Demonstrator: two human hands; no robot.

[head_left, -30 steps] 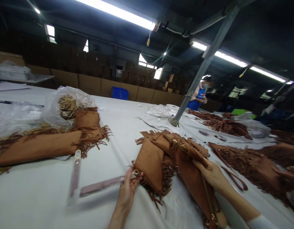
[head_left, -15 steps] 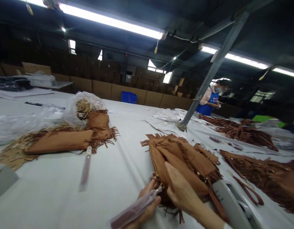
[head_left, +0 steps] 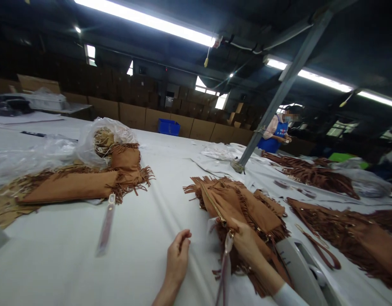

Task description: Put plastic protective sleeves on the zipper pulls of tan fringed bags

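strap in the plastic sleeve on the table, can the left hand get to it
Likely yes: the left hand holds nothing, and only white table cover lies between it and the sleeved strap.

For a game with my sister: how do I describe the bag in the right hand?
Start at the long white table and find the grey metal post on it. Near its foot lies a heap of tan fringed suede bags. Pick the one held by the right hand, with a plastic-wrapped strap dangling.
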